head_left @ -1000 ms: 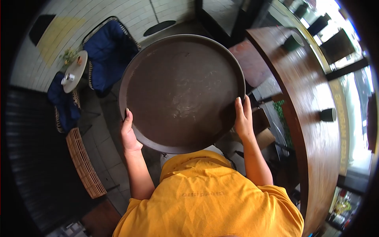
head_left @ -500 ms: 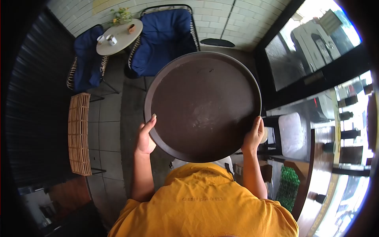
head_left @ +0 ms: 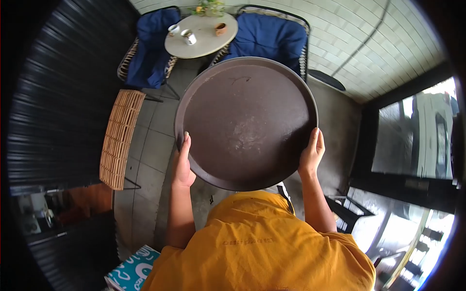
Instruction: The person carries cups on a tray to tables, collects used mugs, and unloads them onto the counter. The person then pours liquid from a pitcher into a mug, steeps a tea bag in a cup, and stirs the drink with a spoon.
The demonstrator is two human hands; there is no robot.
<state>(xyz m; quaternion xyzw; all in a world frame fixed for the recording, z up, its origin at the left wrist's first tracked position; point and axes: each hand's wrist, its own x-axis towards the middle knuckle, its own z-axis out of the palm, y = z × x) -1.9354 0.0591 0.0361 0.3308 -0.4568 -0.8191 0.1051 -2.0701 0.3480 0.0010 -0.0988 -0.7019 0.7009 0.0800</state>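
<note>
A large round dark brown tray [head_left: 247, 121] is held out in front of the body, its inner face toward the camera, with some pale smudges near its middle. My left hand [head_left: 183, 165] is closed on the tray's left rim, thumb over the edge. On the opposite rim, my right hand [head_left: 311, 153] grips in the same way. The fingers beneath the tray are hidden. Nothing lies on the tray.
Beyond the tray stands a round table [head_left: 206, 43] with cups and flowers, between blue-cushioned chairs [head_left: 272, 36]. A wicker bench [head_left: 121, 140] is at the left, a patterned teal box [head_left: 133, 269] at the lower left, and a dark-framed glass door [head_left: 412, 136] at the right.
The view has turned left, so the table and blue chairs now sit ahead and the wooden counter has left the frame. Both hands still hold the tray. A teal box has appeared.
</note>
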